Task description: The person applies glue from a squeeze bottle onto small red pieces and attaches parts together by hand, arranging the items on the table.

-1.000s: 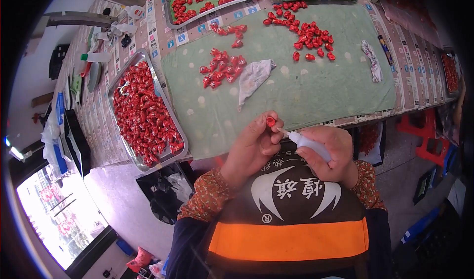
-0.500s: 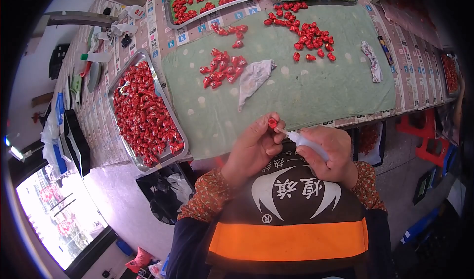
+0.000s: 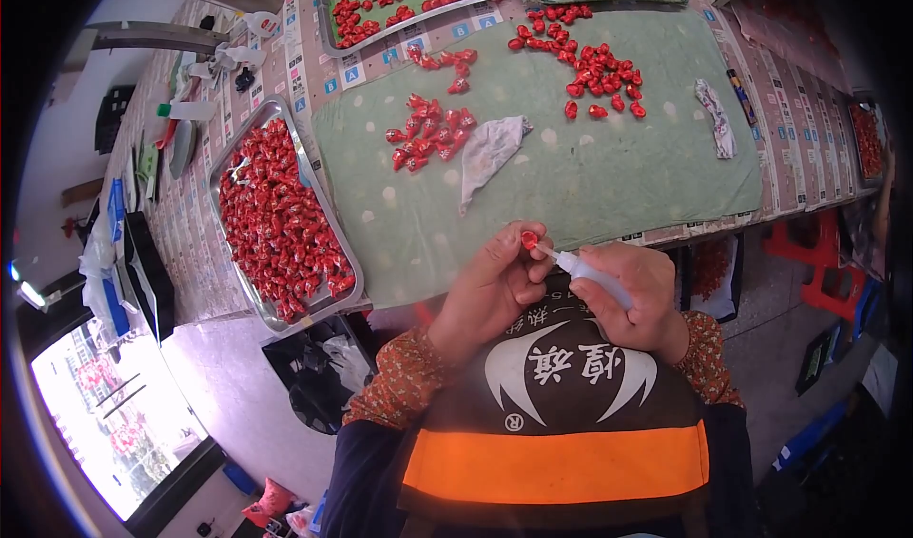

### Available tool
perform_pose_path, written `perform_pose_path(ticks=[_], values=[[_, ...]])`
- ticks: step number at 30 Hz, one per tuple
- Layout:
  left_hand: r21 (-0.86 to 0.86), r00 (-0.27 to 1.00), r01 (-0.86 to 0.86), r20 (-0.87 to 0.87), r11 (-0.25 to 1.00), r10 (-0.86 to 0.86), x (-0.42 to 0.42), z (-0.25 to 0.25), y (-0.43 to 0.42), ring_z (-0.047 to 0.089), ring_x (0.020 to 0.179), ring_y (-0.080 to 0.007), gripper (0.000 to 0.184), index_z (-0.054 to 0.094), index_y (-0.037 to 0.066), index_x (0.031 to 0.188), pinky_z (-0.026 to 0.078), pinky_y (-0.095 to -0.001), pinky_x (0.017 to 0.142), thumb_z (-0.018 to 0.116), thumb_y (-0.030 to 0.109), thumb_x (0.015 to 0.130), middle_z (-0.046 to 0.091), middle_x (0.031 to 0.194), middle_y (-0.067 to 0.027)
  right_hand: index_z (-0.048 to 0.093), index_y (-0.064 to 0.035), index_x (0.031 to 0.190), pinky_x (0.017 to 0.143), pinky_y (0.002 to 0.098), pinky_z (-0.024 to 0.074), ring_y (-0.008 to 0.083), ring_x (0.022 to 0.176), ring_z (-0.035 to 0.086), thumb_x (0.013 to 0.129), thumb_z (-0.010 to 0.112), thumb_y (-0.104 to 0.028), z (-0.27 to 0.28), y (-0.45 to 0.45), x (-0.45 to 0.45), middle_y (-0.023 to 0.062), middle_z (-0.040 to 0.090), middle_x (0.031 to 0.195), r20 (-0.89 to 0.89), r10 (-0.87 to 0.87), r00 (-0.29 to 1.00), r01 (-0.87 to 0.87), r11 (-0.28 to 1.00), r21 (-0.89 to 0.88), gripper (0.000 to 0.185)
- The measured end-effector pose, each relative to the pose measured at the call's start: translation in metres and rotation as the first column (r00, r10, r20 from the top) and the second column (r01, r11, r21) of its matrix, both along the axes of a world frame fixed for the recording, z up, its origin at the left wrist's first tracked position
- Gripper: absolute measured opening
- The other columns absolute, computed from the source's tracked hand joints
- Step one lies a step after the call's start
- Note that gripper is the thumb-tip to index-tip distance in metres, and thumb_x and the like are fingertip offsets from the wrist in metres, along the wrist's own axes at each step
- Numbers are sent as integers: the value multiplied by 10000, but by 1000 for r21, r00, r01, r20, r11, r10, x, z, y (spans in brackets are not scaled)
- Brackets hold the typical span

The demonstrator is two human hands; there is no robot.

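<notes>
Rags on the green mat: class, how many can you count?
2: one rag lies left of the middle of the green mat, beside some red pieces; the other rag lies near its right edge.

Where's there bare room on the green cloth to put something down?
The green cloth looks bare between the pale rag and the twisted rag, below the larger red cluster. Another patch lies between the pale rag and the left metal tray. That tray is crowded with red pieces; so is the cloth's upper part.
</notes>
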State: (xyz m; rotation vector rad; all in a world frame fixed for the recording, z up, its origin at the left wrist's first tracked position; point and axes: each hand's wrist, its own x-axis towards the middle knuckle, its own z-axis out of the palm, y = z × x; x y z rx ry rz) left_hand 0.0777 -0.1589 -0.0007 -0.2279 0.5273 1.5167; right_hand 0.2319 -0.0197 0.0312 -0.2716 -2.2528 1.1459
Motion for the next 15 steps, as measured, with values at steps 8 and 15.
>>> perform_pose_path(ticks=[8,15], values=[[-26,998,6,-65,1000,-8,1,3,0,471,783,-97,270,524,83,1167,390,-208,581,495,297,1005,515,943,1,608,-7,1033,553,360,512,310,633,657,766,758,-74,2,0,0,146,650,765,23,-24,999,23,1000,14,314],[-45,993,16,-119,999,-22,1,7,0,473,782,-87,252,526,97,1141,387,-201,573,499,305,1003,519,950,3,608,-6,1032,555,361,515,310,637,657,760,761,-71,2,-2,0,147,648,763,12,-46,999,46,999,26,319]])
